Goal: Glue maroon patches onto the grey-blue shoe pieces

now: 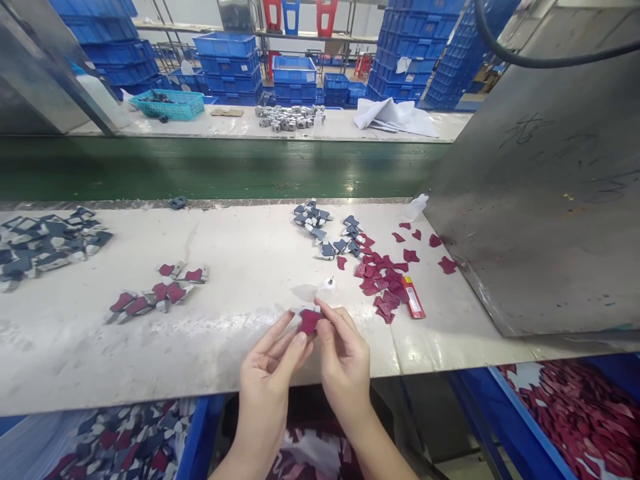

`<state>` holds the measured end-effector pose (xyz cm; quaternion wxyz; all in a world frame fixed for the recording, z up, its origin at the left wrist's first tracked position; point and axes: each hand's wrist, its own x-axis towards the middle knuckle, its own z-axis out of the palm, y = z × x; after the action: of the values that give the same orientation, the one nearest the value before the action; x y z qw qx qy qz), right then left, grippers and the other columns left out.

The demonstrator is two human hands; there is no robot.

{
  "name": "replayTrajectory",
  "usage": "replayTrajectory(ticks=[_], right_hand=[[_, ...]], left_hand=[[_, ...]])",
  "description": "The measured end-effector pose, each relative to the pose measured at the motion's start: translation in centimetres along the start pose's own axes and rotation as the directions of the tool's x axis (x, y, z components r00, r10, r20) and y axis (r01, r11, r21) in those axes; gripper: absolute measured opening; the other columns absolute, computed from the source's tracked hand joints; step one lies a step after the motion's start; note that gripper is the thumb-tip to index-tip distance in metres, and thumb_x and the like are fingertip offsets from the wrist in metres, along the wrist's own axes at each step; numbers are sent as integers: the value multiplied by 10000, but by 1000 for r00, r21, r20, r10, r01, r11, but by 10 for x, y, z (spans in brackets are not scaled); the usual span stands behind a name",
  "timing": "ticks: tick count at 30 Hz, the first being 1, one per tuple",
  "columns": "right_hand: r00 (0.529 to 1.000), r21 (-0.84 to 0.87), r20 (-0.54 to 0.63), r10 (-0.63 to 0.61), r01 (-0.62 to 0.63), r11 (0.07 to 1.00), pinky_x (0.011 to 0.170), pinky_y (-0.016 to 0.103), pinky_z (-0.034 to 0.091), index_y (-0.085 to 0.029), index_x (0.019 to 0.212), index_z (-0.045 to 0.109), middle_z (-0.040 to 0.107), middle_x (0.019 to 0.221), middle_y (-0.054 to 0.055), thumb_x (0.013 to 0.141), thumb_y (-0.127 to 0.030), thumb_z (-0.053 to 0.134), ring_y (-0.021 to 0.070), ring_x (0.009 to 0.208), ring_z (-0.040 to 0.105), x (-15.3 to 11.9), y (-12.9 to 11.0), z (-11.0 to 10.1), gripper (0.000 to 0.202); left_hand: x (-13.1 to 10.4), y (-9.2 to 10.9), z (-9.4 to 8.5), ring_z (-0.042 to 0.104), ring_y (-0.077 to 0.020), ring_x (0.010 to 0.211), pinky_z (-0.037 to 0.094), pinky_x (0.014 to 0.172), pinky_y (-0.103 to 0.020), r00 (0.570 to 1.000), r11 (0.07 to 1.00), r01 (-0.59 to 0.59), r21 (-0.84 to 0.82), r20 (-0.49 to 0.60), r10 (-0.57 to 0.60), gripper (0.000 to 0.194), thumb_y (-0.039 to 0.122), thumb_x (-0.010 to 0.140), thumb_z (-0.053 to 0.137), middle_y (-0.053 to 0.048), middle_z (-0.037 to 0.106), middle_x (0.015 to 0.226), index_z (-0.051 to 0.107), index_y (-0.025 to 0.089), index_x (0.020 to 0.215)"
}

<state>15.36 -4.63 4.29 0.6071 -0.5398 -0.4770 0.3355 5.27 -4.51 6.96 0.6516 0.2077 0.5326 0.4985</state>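
Observation:
Between my two hands, above the table's front edge, is a small part with a dark red face. My left hand holds it from the left with thumb and fingers, and my right hand pinches its right side. Just behind it stands a small white bottle with a dark tip. Loose dark red pieces lie to the right, beside a red and yellow packet. Grey-blue and white parts are grouped behind. Several red-faced parts sit to the left.
More grey-blue parts are heaped at the far left. A metal panel bounds the right side. Beyond the table runs a green belt. Below the front edge are blue bins, one holding red pieces and another mixed parts.

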Motion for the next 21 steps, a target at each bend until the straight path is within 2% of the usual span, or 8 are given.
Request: replayTrajectory(ticks=[2, 4, 6, 9, 11, 14, 17, 21], right_hand=[[990, -53, 106, -88, 94, 994, 784, 316, 558, -238, 1281, 607, 616, 1002, 75, 1000, -219, 446, 173, 906, 625, 4, 4, -12, 325], [952, -132, 195, -237, 265, 955, 854, 375, 550, -280, 1371, 530, 587, 1165, 101, 963, -214, 534, 212, 1050, 598, 9, 5, -25, 413], [879, -208, 271, -392, 451, 868, 912, 445, 527, -326, 1362, 530, 562, 1265, 100, 888, -223, 669, 257, 1162, 545, 14, 4, -36, 505], [768, -222, 394, -505, 612, 759, 946, 501, 502, -333, 1243, 604, 657, 1146, 65, 828, -219, 746, 265, 1140, 560, 22, 0, -45, 453], [732, -194, 448, -513, 640, 744, 949, 501, 500, -312, 1167, 627, 695, 1018, 41, 832, -215, 742, 249, 1069, 596, 26, -2, -46, 368], [714, -156, 477, -512, 642, 751, 933, 484, 506, -283, 1048, 648, 686, 938, 32, 810, -246, 771, 235, 1005, 603, 28, -2, -45, 271], [719, -122, 471, -511, 627, 769, 897, 471, 515, -274, 998, 647, 663, 898, 33, 776, -293, 804, 242, 992, 582, 25, 1, -43, 273], [747, -124, 480, -460, 577, 807, 858, 459, 519, -276, 978, 643, 624, 899, 37, 796, -355, 779, 242, 958, 556, 19, 2, -42, 240]], left_hand=[[0, 7, -4, 737, -239, 973, 586, 904, -308, 1000, 1000, 7, 21, 20, -7, 603, 275, 710, 839, -92, 778, 1028, 638, 151, 1265], [0, 15, -8, 755, -229, 876, 596, 871, -320, 997, 998, 45, 52, 62, -48, 646, 294, 728, 829, -79, 791, 888, 606, 139, 1314], [-1, 23, -11, 756, -226, 835, 596, 860, -331, 985, 990, 113, 88, 124, -123, 686, 305, 731, 828, -74, 791, 832, 579, 136, 1348], [0, 32, -17, 749, -229, 890, 583, 885, -329, 945, 970, 206, 131, 232, -232, 642, 287, 746, 818, -101, 789, 940, 596, 145, 1332], [1, 38, -20, 742, -216, 924, 582, 878, -289, 923, 959, 243, 145, 269, -275, 515, 261, 766, 802, -108, 777, 1024, 661, 153, 1249], [4, 44, -23, 734, -200, 952, 585, 837, -227, 891, 934, 310, 175, 289, -350, 325, 216, 792, 775, -107, 761, 1081, 731, 150, 1107], [4, 49, -25, 735, -198, 942, 588, 817, -209, 861, 907, 368, 204, 294, -415, 213, 189, 804, 758, -112, 755, 1081, 751, 136, 1010], [2, 52, -26, 746, -205, 904, 592, 827, -219, 867, 894, 404, 191, 232, -441, 128, 184, 779, 780, -107, 758, 1048, 750, 135, 894]])
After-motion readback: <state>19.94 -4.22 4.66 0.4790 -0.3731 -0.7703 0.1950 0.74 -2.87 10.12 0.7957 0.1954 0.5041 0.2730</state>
